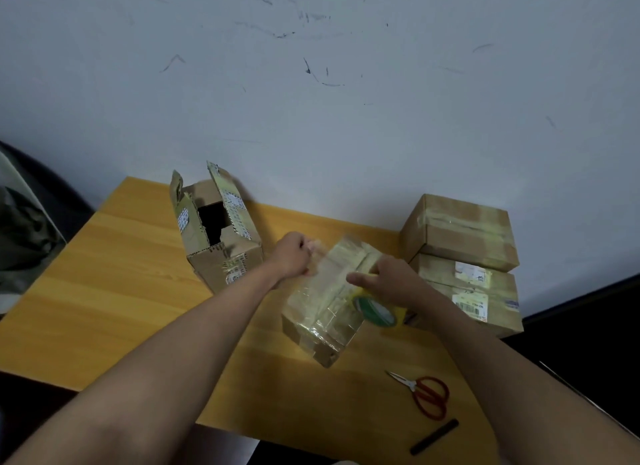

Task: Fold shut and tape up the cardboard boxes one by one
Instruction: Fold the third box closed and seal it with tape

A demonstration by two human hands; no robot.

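Observation:
A small cardboard box (322, 312), shiny with clear tape, stands tilted at the middle of the wooden table (114, 291). My left hand (292, 255) pinches the free end of the tape at the box's far left corner. My right hand (388, 279) grips the tape roll (377, 310), yellow outside with a green core, against the box's right side. A stretch of clear tape runs over the box top between both hands. An open box (216, 229) with raised flaps stands to the left.
Two taped boxes are stacked at the right, the upper (460, 231) on the lower (481, 298). Red-handled scissors (424, 393) and a black pen (434, 437) lie near the table's front right edge. A scuffed white wall rises behind the table.

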